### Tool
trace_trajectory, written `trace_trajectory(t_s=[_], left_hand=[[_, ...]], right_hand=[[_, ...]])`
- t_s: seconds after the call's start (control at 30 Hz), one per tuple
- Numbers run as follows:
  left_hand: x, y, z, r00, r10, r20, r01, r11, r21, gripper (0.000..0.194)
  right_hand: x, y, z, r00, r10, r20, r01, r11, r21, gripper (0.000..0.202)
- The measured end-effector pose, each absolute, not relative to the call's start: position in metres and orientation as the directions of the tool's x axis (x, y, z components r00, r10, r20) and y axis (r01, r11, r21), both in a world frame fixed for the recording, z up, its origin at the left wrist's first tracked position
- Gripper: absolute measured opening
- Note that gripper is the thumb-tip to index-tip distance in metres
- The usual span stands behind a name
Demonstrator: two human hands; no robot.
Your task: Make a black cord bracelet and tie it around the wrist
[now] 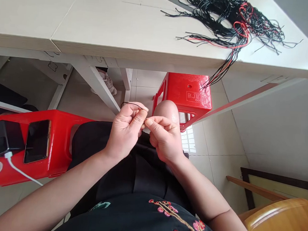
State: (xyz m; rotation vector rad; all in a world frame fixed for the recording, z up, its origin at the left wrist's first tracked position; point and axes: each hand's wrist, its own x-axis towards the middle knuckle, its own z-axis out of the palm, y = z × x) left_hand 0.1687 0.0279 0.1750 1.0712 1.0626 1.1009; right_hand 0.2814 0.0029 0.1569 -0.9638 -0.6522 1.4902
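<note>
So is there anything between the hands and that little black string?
No, nothing visible. Both the left hand and the right hand already pinch the black string over the lap, fingertips nearly meeting. The pile of strings lies apart on the table.

Person seen from the head-worn camera. Both forearms are bare to beyond the elbow; no sleeve, watch, bracelet or ring is shown on the left hand [126,129] or the right hand [165,139]. The fingernails are kept short and unpainted. The lap is covered by a black garment [136,170], plain and matte, with soft folds. Lower in the frame the black fabric is decorated with embroidery [178,219] (pink-red blossoms on tan stems), and a small teal motif [100,205] is stitched to the left. One bare knee [167,109] is left uncovered beyond the hem.
</note>
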Motion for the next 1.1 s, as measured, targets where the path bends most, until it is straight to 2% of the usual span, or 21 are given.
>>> trace_trajectory(t_s=[0.1,0.17,0.23,0.47,0.67,0.8,0.9,1.1], left_hand=[[0.161,0.031,0.189,0.22,0.9,-0.375,-0.133,0.409,0.903,0.019],[0.154,0.031,0.197,0.266,0.845,-0.463,-0.09,0.5,0.861,0.02],[0.147,0.03,0.203,0.275,0.826,-0.492,-0.073,0.529,0.846,0.014],[0.14,0.03,0.203,0.246,0.858,-0.451,-0.055,0.477,0.877,0.011],[0.142,0.028,0.206,0.278,0.844,-0.458,0.003,0.476,0.88,0.013],[0.143,0.026,0.203,0.316,0.888,-0.334,0.157,0.298,0.942,0.012],[0.142,0.025,0.2,0.309,0.917,-0.254,0.307,0.156,0.939,0.012],[0.139,0.021,0.199,0.294,0.928,-0.229,0.346,0.12,0.931,0.012]], right_hand=[[0.289,0.005,0.155,0.044,0.955,-0.292,-0.595,-0.21,-0.776,0.03],[0.296,0.006,0.153,0.081,0.945,-0.316,-0.627,-0.198,-0.753,0.028],[0.302,0.007,0.152,0.102,0.942,-0.32,-0.634,-0.186,-0.75,0.029],[0.306,0.006,0.152,0.107,0.949,-0.296,-0.625,-0.168,-0.762,0.034],[0.305,0.005,0.152,0.103,0.959,-0.265,-0.625,-0.145,-0.767,0.027],[0.303,0.003,0.154,0.108,0.959,-0.261,-0.602,-0.146,-0.785,0.026],[0.301,0.002,0.156,0.1,0.958,-0.27,-0.606,-0.156,-0.78,0.027],[0.3,0.003,0.157,0.084,0.959,-0.269,-0.617,-0.162,-0.77,0.028]])
